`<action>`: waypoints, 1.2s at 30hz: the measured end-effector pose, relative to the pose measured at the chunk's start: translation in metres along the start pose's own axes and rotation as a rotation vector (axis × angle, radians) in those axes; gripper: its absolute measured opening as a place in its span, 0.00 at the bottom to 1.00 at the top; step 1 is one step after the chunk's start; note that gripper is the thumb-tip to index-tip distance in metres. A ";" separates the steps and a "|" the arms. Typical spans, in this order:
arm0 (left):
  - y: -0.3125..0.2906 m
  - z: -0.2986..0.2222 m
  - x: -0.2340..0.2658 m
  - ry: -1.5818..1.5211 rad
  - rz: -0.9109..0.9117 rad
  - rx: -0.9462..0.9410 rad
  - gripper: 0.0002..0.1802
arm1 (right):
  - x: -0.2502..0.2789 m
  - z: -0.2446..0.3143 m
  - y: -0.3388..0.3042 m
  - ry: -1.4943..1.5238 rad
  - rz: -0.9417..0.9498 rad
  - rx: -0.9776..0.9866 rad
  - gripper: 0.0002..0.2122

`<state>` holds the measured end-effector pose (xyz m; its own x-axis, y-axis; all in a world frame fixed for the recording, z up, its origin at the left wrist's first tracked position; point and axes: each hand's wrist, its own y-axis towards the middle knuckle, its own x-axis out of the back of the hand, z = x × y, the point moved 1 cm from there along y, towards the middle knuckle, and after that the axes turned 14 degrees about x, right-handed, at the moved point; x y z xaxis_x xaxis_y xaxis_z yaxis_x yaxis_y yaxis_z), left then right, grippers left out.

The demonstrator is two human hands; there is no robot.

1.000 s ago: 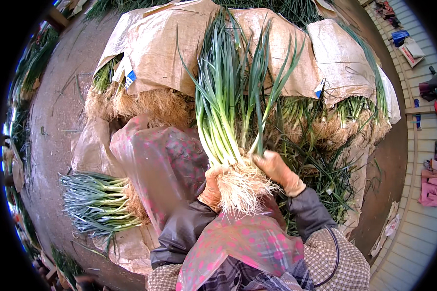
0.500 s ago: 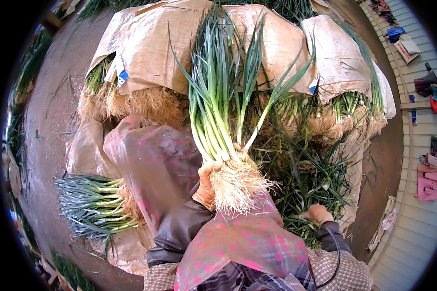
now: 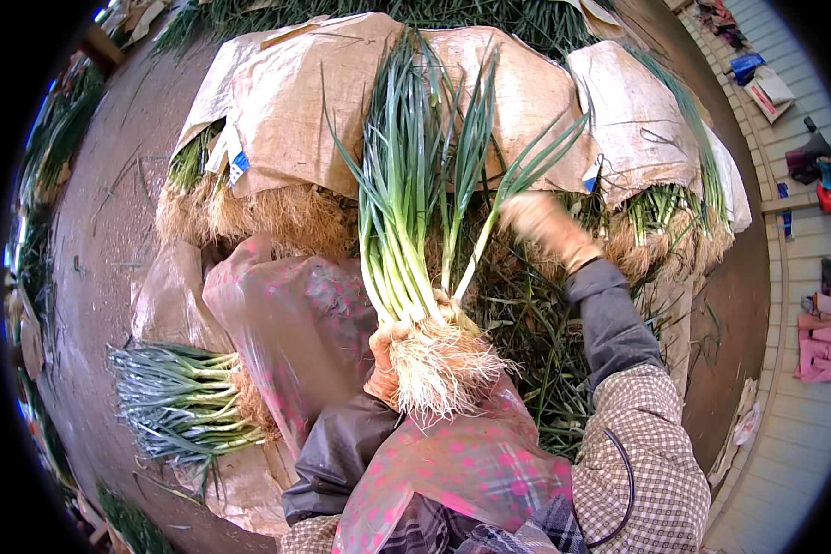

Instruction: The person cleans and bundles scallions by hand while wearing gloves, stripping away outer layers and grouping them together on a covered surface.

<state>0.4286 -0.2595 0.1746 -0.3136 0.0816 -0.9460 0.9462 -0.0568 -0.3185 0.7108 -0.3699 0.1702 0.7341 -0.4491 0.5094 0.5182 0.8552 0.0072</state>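
Head view: we record the left hand (image 3: 388,365) closed around a bundle of green onions (image 3: 415,268) just above the pale root tuft, which hangs toward the person's lap. The bundle's long axis runs upright in the picture, leaves fanning away from the body. The right hand (image 3: 547,226) reaches out to the right of the leaves, near one stray blade; motion blur prevents us from telling how its fingers stand. The left hand is the nearer to the stalks. Burlap-covered onion heaps (image 3: 314,111) lie beyond, a tied bunch (image 3: 171,402) rests at left on bare earth (image 3: 92,240), and a tiled floor (image 3: 803,443) borders the right.
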 end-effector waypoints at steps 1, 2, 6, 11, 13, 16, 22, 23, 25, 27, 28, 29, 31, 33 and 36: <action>0.001 0.001 0.014 -0.005 0.007 -0.011 0.39 | 0.024 0.012 0.007 0.040 -0.339 -0.086 0.08; 0.010 0.007 0.017 -0.008 0.044 0.019 0.39 | 0.084 -0.038 -0.004 0.507 -0.666 -0.044 0.07; 0.008 0.007 0.011 -0.055 -0.030 0.047 0.40 | 0.135 -0.074 -0.027 0.528 -1.179 -0.061 0.08; 0.006 0.002 0.009 0.013 -0.019 0.018 0.41 | -0.023 -0.042 -0.028 0.326 -0.042 -0.366 0.27; 0.002 -0.003 0.000 -0.008 -0.037 0.000 0.39 | -0.045 -0.045 -0.020 0.484 0.134 -0.385 0.19; 0.004 -0.001 0.013 -0.023 -0.045 -0.064 0.39 | -0.011 -0.037 -0.006 0.042 -0.342 -0.095 0.07; 0.006 -0.001 0.016 -0.017 -0.023 -0.040 0.39 | 0.145 -0.031 -0.073 0.428 -1.384 0.096 0.10; 0.007 0.000 0.014 0.001 0.000 -0.048 0.39 | 0.136 -0.017 -0.085 0.147 -0.873 -0.066 0.16; 0.006 0.001 0.022 0.053 -0.059 -0.072 0.39 | 0.035 0.056 -0.086 0.094 -0.155 -0.311 0.23; 0.008 0.005 0.024 -0.002 -0.070 0.036 0.38 | -0.036 0.067 -0.090 0.439 0.316 -0.331 0.22; 0.007 0.006 0.020 -0.022 -0.072 0.096 0.37 | -0.067 0.045 -0.098 0.740 0.332 -0.402 0.21; 0.005 0.007 0.033 -0.061 -0.053 0.136 0.36 | -0.083 0.049 -0.083 0.078 0.518 -0.237 0.21; 0.003 0.003 0.029 -0.007 -0.039 0.129 0.36 | -0.081 0.063 -0.069 0.510 0.472 -0.413 0.21; 0.003 -0.001 0.023 0.041 -0.029 0.118 0.36 | -0.081 0.025 -0.078 0.732 0.457 -0.388 0.13; 0.003 0.002 0.019 0.070 -0.052 0.100 0.37 | -0.091 0.029 -0.079 0.295 0.420 0.292 0.10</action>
<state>0.4252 -0.2601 0.1559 -0.3527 0.1558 -0.9227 0.9150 -0.1488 -0.3749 0.5906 -0.3893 0.1483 0.9628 -0.0739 0.2598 0.0452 0.9923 0.1149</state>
